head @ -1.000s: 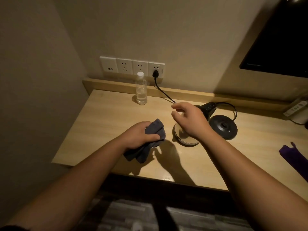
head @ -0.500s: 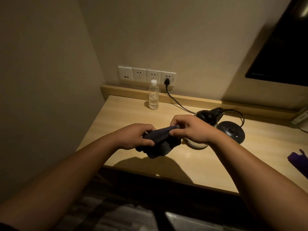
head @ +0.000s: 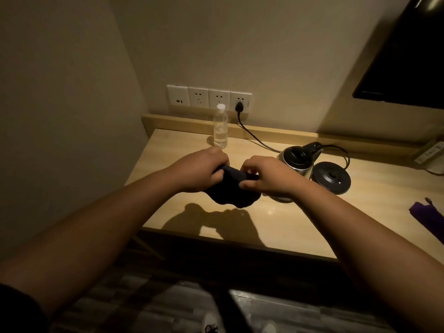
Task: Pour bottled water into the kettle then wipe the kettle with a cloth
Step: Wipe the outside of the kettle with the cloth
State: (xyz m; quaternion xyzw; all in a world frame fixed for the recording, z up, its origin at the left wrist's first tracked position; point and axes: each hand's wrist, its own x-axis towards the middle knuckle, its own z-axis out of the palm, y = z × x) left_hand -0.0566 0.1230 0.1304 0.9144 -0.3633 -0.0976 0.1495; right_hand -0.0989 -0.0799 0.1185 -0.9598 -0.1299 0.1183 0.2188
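Observation:
A dark cloth (head: 230, 191) hangs bunched above the wooden desk (head: 276, 219), held from both sides. My left hand (head: 200, 171) grips its left end and my right hand (head: 266, 177) pinches its right end. Just behind my right hand stands the steel kettle (head: 296, 161) with a black lid and handle, off its base. A clear water bottle (head: 220, 127) with a white cap stands upright at the back of the desk, near the wall.
The round black kettle base (head: 331, 177) lies right of the kettle, its cord plugged into the wall sockets (head: 209, 97). A purple item (head: 430, 212) lies at the desk's right edge. A dark screen (head: 408, 63) hangs at the upper right.
My right hand left the kettle top and took the cloth's right end. Both hands have lifted the cloth above the desk, and the kettle's lid is now uncovered.

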